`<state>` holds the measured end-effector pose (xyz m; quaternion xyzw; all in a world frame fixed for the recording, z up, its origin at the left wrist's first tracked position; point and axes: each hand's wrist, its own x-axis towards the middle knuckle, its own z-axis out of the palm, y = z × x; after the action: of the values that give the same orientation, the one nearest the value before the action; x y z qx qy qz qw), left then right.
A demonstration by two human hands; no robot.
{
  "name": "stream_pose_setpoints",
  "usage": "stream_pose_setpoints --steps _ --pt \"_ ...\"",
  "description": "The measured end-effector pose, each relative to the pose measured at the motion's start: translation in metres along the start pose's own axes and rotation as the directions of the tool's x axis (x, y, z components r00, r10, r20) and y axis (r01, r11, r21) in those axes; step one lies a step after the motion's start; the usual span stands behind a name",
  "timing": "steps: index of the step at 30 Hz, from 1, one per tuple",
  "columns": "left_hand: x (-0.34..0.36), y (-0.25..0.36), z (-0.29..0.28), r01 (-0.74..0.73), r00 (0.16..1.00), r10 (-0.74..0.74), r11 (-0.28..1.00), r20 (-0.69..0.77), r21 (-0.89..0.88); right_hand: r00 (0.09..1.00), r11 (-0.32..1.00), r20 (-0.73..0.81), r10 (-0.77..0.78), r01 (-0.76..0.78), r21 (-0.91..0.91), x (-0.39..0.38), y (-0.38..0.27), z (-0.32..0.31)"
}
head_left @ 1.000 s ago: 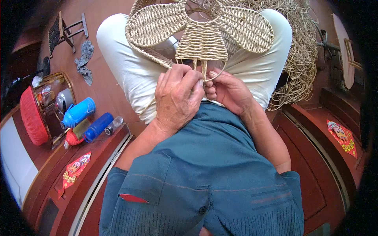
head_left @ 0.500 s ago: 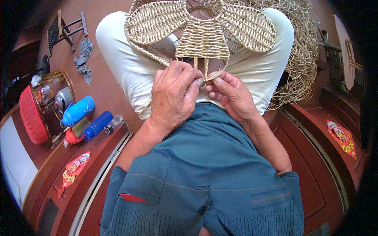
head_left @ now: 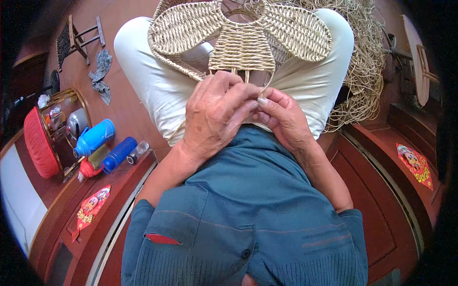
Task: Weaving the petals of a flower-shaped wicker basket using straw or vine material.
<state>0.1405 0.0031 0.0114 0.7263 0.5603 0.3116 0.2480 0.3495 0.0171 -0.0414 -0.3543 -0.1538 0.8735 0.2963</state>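
A woven straw-cord piece [head_left: 241, 47], with two rounded lobes, a ring at the top and a trapezoid panel, lies across my light-trousered lap [head_left: 143, 71]. Loose cords [head_left: 268, 82] hang from the panel's lower edge. My left hand [head_left: 217, 109] is closed on these cord ends, its fingertips partly hiding them. My right hand [head_left: 281, 117] pinches a cord between thumb and fingers just beside it.
A big tangled heap of cord [head_left: 358, 90] lies at right beside a round board [head_left: 411, 57]. At left are a small stool [head_left: 81, 35], a grey cloth [head_left: 101, 71], a cart with a red basket [head_left: 38, 143], and several flasks and bottles [head_left: 119, 153].
My left hand's fingers have shifted right and now cover more of the cord ends, overlapping toward my right thumb. My right hand stays pinched at the cord with its fingers slightly shifted.
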Motion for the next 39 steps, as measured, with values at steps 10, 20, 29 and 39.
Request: stream_pose_setpoints --steps 10,20,29,39 --pt "-0.012 -0.002 -0.002 0.201 0.973 -0.213 0.971 -0.084 -0.133 0.991 0.998 -0.131 0.003 -0.011 -0.058 0.012 -0.001 0.018" --pt "0.001 -0.005 -0.007 0.305 0.950 -0.313 0.938 -0.020 -0.164 0.976 0.955 -0.167 -0.138 0.087 -0.284 0.023 -0.001 0.033" --pt "0.000 -0.012 -0.013 0.279 0.942 -0.294 0.954 -0.164 -0.110 0.951 0.933 -0.278 -0.133 0.025 -0.360 0.021 0.001 0.044" --pt "0.014 -0.008 -0.006 0.252 0.967 -0.251 0.968 -0.050 0.007 0.941 0.934 -0.295 -0.166 0.053 -0.354 0.023 0.010 0.045"
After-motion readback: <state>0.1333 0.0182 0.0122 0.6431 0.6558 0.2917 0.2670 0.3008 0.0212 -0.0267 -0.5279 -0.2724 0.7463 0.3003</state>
